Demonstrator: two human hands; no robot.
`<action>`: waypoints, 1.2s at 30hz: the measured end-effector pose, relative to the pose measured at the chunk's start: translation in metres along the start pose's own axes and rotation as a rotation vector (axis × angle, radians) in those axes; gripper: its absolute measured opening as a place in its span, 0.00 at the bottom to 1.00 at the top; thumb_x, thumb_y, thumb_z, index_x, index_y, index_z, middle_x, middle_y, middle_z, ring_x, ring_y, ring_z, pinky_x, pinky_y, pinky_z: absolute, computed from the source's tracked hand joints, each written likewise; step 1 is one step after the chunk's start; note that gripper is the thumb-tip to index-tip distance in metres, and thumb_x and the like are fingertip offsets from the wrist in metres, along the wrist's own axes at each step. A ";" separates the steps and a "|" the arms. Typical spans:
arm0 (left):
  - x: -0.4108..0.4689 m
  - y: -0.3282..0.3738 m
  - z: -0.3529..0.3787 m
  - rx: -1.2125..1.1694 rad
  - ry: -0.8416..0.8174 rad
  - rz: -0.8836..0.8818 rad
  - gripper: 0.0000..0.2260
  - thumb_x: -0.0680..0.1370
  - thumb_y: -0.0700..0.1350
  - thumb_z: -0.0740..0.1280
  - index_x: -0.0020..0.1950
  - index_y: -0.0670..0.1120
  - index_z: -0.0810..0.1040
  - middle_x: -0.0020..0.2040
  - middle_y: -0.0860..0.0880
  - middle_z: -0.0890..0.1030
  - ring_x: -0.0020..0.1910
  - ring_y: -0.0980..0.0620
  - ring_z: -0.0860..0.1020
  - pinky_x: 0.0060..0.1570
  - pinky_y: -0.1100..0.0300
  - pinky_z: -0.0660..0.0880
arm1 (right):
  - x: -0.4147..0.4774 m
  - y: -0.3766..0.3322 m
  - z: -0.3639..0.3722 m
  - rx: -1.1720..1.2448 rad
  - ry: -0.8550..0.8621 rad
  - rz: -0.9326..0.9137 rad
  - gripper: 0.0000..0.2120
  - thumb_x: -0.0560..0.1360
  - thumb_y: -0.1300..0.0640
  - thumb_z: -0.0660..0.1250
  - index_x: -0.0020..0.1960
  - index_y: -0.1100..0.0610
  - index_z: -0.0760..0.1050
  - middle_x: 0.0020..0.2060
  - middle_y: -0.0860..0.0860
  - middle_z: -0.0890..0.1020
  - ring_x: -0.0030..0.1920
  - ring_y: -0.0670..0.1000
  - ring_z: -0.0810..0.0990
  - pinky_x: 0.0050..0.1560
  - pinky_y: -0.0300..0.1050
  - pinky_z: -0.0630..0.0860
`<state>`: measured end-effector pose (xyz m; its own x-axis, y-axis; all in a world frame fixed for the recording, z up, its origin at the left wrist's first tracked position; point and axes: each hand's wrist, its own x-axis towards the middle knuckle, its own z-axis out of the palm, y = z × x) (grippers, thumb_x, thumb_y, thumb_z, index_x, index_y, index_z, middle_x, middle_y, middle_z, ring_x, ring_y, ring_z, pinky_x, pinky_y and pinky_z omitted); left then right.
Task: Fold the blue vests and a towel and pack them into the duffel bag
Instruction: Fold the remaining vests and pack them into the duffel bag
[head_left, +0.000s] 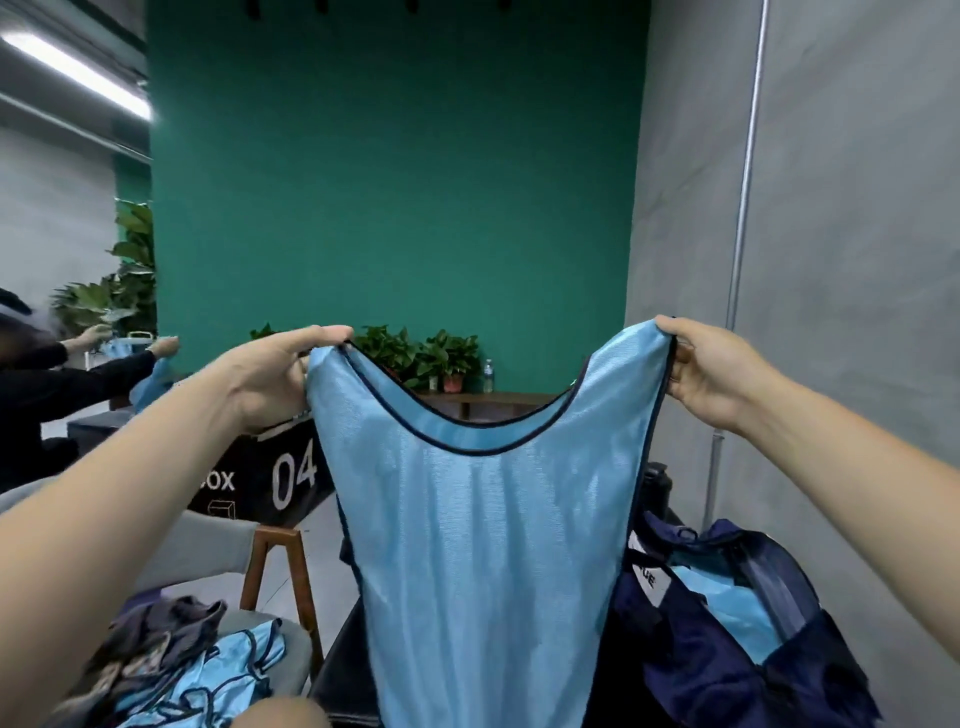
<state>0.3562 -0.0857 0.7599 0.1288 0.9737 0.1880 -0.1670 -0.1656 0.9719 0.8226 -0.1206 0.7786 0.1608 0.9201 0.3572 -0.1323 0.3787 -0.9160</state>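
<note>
Mid-task, judging by layout. Grip: left hand (278, 376) pinches one shoulder strap of blue vest (483, 545), right hand (711, 371) pinches other. Vest hangs spread at centre of frame, not yet folded. Duffel bag (691, 675) at lower right is open, light blue fabric (727, 597) inside; likely some vests packed. Heap of blue vests (218, 680) at lower left on chair seat (296, 649), unfolded, beside dark grey cloth (156, 639); towel or not, cannot tell. Left: fold held vest, heap, towel; pack all.

One head-worn wide-angle view faces forward at a green wall (395, 182), seemingly level. Left hand (270, 384) and right hand (711, 369) hold the blue vest (493, 545) close before the lens.
</note>
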 end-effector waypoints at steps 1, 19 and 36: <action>-0.002 0.013 0.003 0.008 0.004 0.050 0.19 0.75 0.50 0.78 0.65 0.51 0.83 0.58 0.47 0.86 0.49 0.47 0.84 0.55 0.51 0.78 | 0.000 -0.009 0.001 0.016 0.002 -0.014 0.05 0.84 0.54 0.67 0.55 0.56 0.80 0.43 0.50 0.86 0.39 0.49 0.85 0.45 0.45 0.80; -0.035 0.153 0.043 0.021 0.110 0.675 0.15 0.78 0.42 0.75 0.65 0.44 0.85 0.48 0.51 0.85 0.39 0.53 0.77 0.44 0.59 0.72 | -0.009 -0.142 0.020 0.189 -0.108 -0.259 0.11 0.88 0.57 0.61 0.60 0.60 0.79 0.51 0.56 0.88 0.49 0.52 0.89 0.45 0.44 0.85; -0.005 0.125 0.073 -0.056 0.072 0.751 0.12 0.75 0.43 0.79 0.58 0.48 0.87 0.55 0.46 0.86 0.49 0.50 0.84 0.52 0.55 0.83 | 0.007 -0.133 0.003 0.110 -0.106 -0.361 0.17 0.78 0.62 0.75 0.66 0.60 0.81 0.57 0.56 0.88 0.53 0.54 0.87 0.53 0.49 0.86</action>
<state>0.4059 -0.1227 0.8912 -0.1036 0.6103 0.7853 -0.2346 -0.7823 0.5770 0.8378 -0.1644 0.9030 0.1150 0.7284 0.6754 -0.1906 0.6835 -0.7047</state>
